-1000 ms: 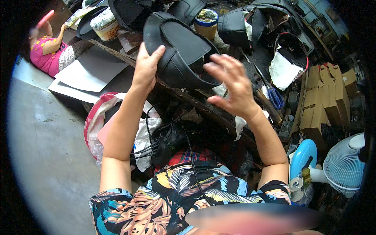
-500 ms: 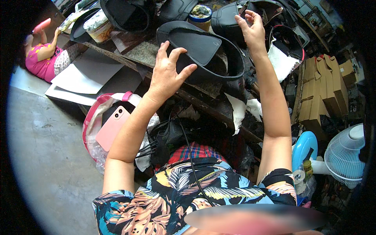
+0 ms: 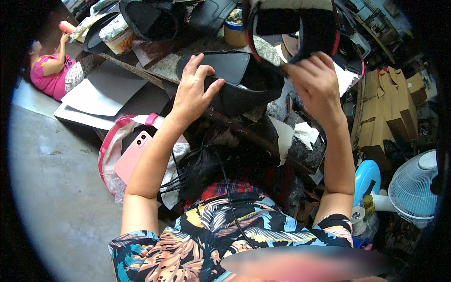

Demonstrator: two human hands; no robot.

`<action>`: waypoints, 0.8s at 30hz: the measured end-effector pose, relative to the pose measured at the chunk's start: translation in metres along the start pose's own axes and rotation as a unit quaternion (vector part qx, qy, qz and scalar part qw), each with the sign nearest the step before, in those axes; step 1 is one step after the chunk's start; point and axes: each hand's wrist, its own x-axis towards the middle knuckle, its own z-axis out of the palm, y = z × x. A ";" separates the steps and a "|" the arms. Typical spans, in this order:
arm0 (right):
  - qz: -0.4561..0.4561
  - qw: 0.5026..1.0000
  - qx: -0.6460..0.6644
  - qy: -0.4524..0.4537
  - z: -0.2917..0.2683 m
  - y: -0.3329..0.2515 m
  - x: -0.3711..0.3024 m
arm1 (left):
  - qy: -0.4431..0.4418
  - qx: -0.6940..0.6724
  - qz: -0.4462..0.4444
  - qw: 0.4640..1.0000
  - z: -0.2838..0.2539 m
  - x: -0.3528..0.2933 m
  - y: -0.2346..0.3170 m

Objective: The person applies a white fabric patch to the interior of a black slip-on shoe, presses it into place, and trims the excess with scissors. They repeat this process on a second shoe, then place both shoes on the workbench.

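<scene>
My left hand [image 3: 193,89] is over the near left rim of a black moulded shell [image 3: 260,91], its fingers apart and curved. Whether the fingertips touch the shell is unclear. The shell lies on the cluttered workbench and has a flat oblong panel [image 3: 230,68] inside. My right hand [image 3: 317,84] is closed on the near edge of a raised black band-like piece with red trim [image 3: 336,42]. That piece is tilted up at the far side of the bench, and its pale inner face shows. The fingertips of my right hand are partly hidden by blur.
Tubs [image 3: 117,35] and more black shells [image 3: 150,19] crowd the bench's far side. White sheets [image 3: 105,91] overhang at left, where another person [image 3: 51,70] sits. A pink phone [image 3: 131,157] lies in a bag by my left arm. Cardboard [image 3: 387,108] and a fan [image 3: 413,188] stand right.
My right hand has gone from raised open fingers to a closed grip, lifting the red-trimmed piece. The shell by my left hand has shifted nearer and tilted. My left hand has moved slightly nearer.
</scene>
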 end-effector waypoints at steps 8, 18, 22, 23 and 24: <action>-0.019 0.994 0.103 -0.044 -0.059 -0.050 -0.006 | 0.002 -0.052 0.007 0.999 0.004 0.003 0.000; -0.007 0.975 0.210 -0.076 -0.056 -0.074 -0.013 | -0.108 -0.260 -0.216 0.935 -0.005 0.003 0.005; 0.023 0.950 0.311 -0.029 -0.057 -0.068 -0.022 | -0.065 -0.269 -0.215 0.936 0.002 0.003 -0.009; 0.052 0.936 0.346 -0.032 -0.058 -0.066 -0.027 | -0.057 -0.252 -0.177 0.950 0.005 0.003 -0.016; 0.095 0.904 0.416 0.008 -0.057 -0.067 -0.032 | -0.056 -0.220 -0.108 0.968 0.009 0.009 -0.024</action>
